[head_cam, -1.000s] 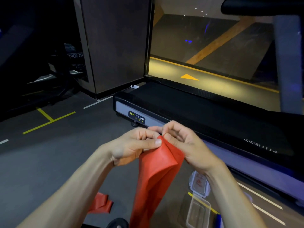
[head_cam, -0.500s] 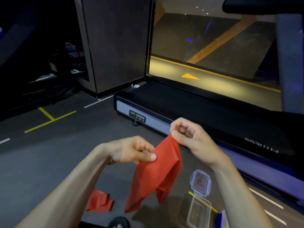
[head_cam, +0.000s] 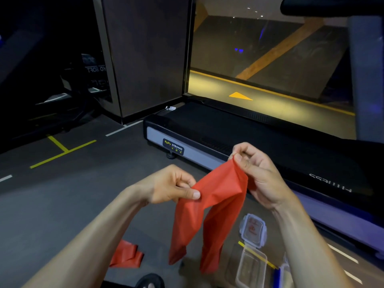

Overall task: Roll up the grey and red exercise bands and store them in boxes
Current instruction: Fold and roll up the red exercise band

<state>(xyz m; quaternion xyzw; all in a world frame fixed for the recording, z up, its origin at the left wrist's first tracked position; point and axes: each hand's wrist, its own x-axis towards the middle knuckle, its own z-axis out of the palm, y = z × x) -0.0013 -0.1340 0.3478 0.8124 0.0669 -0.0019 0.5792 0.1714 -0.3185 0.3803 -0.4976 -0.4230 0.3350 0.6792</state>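
2 bare hands hold a thin red stretchy exercise band (head_cam: 216, 206) up at chest height over the grey gym floor (head_cam: 62, 204). The left hand (head_cam: 172, 187) pinches 1 top corner between thumb and curled fingers; the right hand (head_cam: 255, 173) pinches the other corner, raised a little higher and nearer the treadmill. A second ago both hands were bunched together on 1 gathered edge; now they have drawn apart, so the top edge is spread and the band drapes in 2 hanging tails. That reads as straightening the band flat before the first turn, so rolling proper has probably not yet begun, and no band is boxed.

Below the right forearm a clear plastic lidded box (head_cam: 252, 269) sits open on the floor, with its clear snap lid (head_cam: 253, 229) lying just beyond it. It looks like the likely home for this band. Down by the left forearm a second piece of red band (head_cam: 126, 256) lies crumpled on the floor; whether it is the same band's far end I cannot tell. No grey band shows.

Beyond the hands runs a black treadmill deck with a grey side rail (head_cam: 207, 142), close on the right. The hanging tails are loose and may twist as the roll starts.
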